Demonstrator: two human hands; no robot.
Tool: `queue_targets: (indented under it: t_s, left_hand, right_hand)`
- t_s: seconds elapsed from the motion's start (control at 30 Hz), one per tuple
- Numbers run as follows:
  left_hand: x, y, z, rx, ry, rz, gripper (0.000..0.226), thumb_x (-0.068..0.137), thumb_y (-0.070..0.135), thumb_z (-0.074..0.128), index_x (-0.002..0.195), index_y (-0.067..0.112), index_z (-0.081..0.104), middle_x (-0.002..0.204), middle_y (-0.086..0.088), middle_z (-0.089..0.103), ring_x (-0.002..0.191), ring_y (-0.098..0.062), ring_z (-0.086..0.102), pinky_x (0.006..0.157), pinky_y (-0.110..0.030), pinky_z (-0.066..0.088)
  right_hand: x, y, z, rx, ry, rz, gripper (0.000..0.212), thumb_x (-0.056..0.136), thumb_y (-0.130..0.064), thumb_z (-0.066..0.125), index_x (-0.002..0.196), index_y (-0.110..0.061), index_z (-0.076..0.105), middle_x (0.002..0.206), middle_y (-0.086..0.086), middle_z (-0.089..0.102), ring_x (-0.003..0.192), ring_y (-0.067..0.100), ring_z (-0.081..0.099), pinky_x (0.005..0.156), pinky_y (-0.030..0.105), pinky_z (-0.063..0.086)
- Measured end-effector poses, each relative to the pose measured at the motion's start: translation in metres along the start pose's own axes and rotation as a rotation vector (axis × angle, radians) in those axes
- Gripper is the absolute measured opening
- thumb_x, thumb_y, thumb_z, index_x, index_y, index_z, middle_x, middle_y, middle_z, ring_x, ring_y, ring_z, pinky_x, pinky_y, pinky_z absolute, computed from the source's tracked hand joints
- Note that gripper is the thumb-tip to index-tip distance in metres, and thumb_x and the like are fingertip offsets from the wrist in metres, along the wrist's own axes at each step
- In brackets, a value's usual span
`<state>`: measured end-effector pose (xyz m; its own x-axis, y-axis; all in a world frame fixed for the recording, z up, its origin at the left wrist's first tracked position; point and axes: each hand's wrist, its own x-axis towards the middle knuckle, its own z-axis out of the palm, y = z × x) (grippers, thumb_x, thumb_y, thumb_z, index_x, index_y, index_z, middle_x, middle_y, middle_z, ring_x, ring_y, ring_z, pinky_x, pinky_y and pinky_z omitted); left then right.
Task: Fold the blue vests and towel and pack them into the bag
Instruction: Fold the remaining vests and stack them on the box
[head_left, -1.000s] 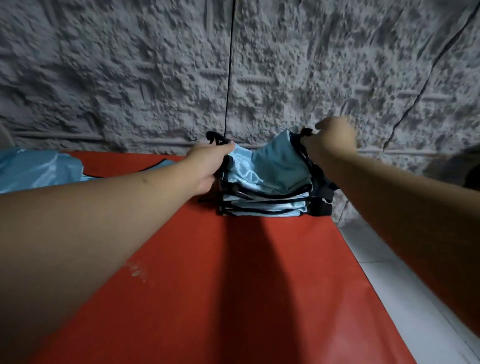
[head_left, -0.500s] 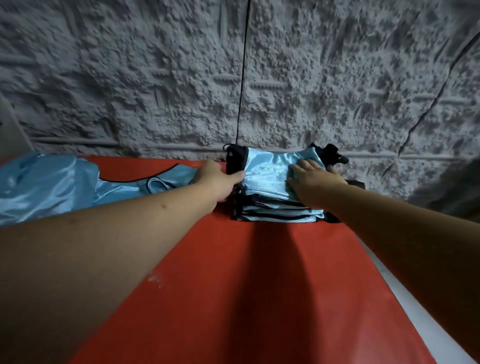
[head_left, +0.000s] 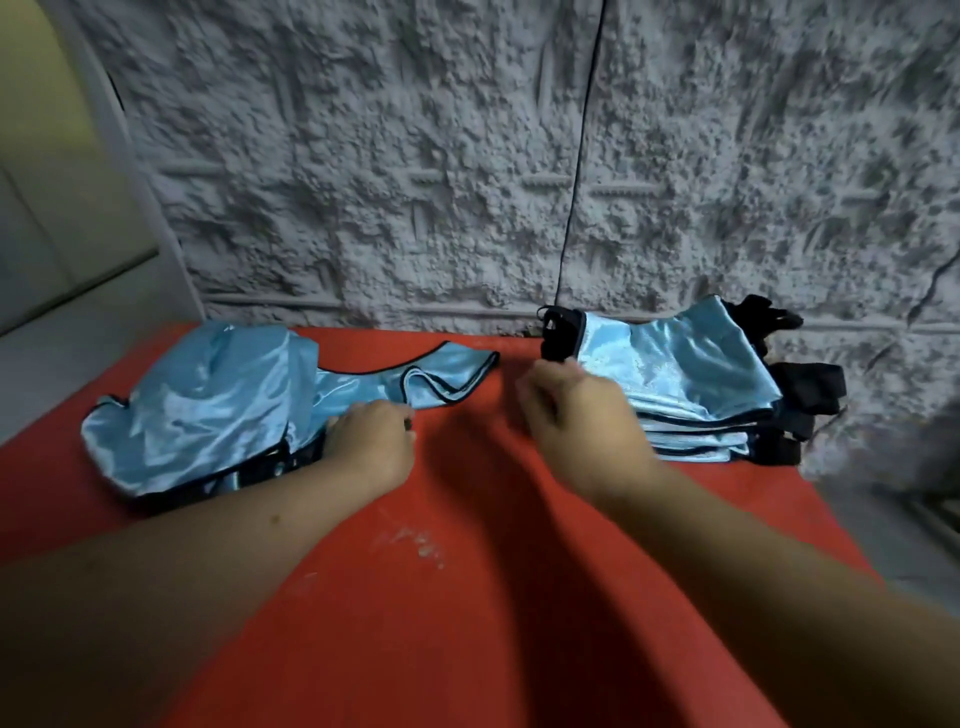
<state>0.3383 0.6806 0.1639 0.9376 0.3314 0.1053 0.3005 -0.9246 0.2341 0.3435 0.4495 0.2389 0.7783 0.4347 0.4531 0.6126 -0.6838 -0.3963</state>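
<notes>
On the red table (head_left: 467, 597), against a rough grey wall (head_left: 415, 156), my left hand (head_left: 371, 447) rests on the edge of a loose blue vest (head_left: 208, 405) spread at the left; whether its fingers pinch the cloth I cannot tell. My right hand (head_left: 576, 410) hovers, fingers loosely curled and blurred, holding nothing, just beside the stack (head_left: 691, 395) of folded blue vests with black straps at the right rear corner. A thin black cord (head_left: 582, 156) runs down the wall behind the stack.
</notes>
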Motion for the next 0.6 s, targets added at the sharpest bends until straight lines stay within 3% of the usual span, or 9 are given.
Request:
queue_targets:
  t_s: [0.07,0.13,0.23,0.3,0.33,0.43,0.53,0.6]
  left_hand:
    - [-0.007,-0.003,-0.002,-0.07,0.041,0.061,0.022,0.091,0.028,0.065,0.111,0.025,0.073,0.121,0.001,0.069,0.115,-0.026,0.062,0.098,-0.038,0.05]
    - [-0.024,-0.002,-0.008,-0.171,0.047,0.075,0.019,0.086,0.02,0.07,0.104,0.021,0.077,0.112,0.0,0.073,0.108,-0.023,0.066,0.096,-0.034,0.051]
    - [-0.068,0.005,-0.023,-0.36,0.027,0.037,0.015,0.08,0.012,0.075,0.091,0.02,0.08,0.091,0.006,0.075,0.087,-0.01,0.069,0.086,-0.019,0.051]
    - [-0.106,0.009,-0.034,-0.451,-0.058,0.031,0.014,0.078,0.012,0.079,0.08,0.026,0.078,0.063,0.016,0.065,0.061,0.003,0.062,0.065,-0.003,0.042]
    - [-0.125,0.01,-0.042,-0.491,-0.119,0.029,0.019,0.077,0.012,0.079,0.072,0.03,0.074,0.051,0.019,0.059,0.053,0.004,0.058,0.058,-0.003,0.039]
    - [-0.178,0.012,-0.06,-0.574,-0.246,0.043,0.027,0.074,0.016,0.078,0.059,0.036,0.067,0.05,0.031,0.057,0.054,0.008,0.058,0.053,-0.006,0.039]
    - [-0.213,0.005,-0.078,-0.661,-0.313,0.049,0.012,0.065,0.025,0.078,0.062,0.036,0.072,0.063,0.013,0.069,0.062,0.002,0.064,0.067,-0.017,0.054]
    - [-0.223,-0.006,-0.082,-0.7,-0.227,0.058,0.005,0.065,0.028,0.076,0.067,0.03,0.071,0.068,0.012,0.07,0.068,-0.002,0.065,0.073,-0.028,0.057]
  right_hand:
    - [-0.013,-0.017,0.028,0.09,-0.035,0.007,0.02,0.093,-0.025,0.051,0.082,-0.015,0.063,0.08,0.005,0.067,0.084,0.031,0.063,0.077,0.038,0.046]
    - [-0.023,-0.03,0.056,0.231,-0.06,0.145,0.021,0.094,-0.028,0.052,0.087,-0.017,0.069,0.084,0.001,0.073,0.084,0.023,0.067,0.077,0.035,0.05]
    - [-0.025,-0.045,0.077,0.716,-0.055,0.691,0.028,0.096,-0.032,0.057,0.085,-0.009,0.067,0.079,0.009,0.072,0.075,0.029,0.072,0.07,0.043,0.059]
    - [-0.025,-0.048,0.082,1.09,-0.055,1.079,0.033,0.094,-0.036,0.064,0.099,-0.004,0.064,0.093,0.021,0.072,0.076,0.037,0.074,0.064,0.047,0.062]
    - [-0.025,-0.052,0.079,1.178,-0.059,1.149,0.041,0.09,-0.041,0.07,0.104,-0.004,0.062,0.097,0.023,0.072,0.078,0.039,0.074,0.065,0.049,0.062]
    - [-0.036,-0.065,0.072,1.203,-0.108,1.191,0.058,0.07,-0.043,0.085,0.106,-0.004,0.062,0.098,0.019,0.073,0.087,0.039,0.073,0.082,0.055,0.06]
    - [-0.059,-0.083,0.057,1.071,-0.126,1.21,0.03,0.074,-0.007,0.082,0.095,0.008,0.067,0.081,0.021,0.073,0.073,0.033,0.07,0.074,0.043,0.058]
    - [-0.078,-0.089,0.051,1.033,-0.093,1.212,0.018,0.073,0.0,0.077,0.088,0.009,0.07,0.074,0.024,0.071,0.066,0.035,0.068,0.066,0.044,0.055]
